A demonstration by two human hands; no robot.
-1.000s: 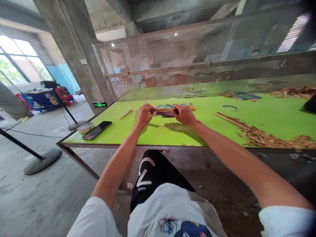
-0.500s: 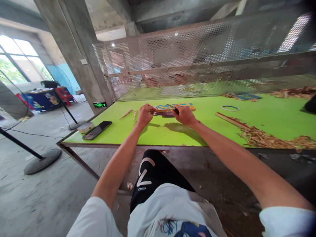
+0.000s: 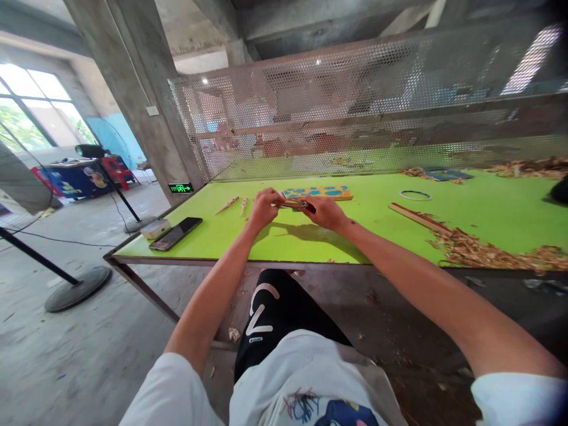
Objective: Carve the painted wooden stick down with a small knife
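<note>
Over the green table (image 3: 213, 239), my left hand (image 3: 265, 207) is closed around the end of a thin wooden stick (image 3: 290, 205). My right hand (image 3: 326, 212) grips a knife (image 3: 306, 205) by its dark handle, with the blade close against the stick. Fingers hide most of the stick, and I cannot tell exactly where the blade touches it. Just behind the hands lies a yellow board with blue patches (image 3: 331, 192). Two carved wooden sticks (image 3: 227, 205) rest to the left of my left hand.
A phone (image 3: 176, 234) and a small pale box (image 3: 155, 228) lie at the left corner. On the right are a ring (image 3: 415, 195), a red-edged wooden strip (image 3: 417, 217) and a heap of wood shavings (image 3: 492, 248). A perforated metal screen (image 3: 310, 118) stands behind.
My right hand has moved left toward my left hand, bringing the knife along the stick. The blade, raised and visible before, is now lower and mostly hidden. More of the patterned board shows.
</note>
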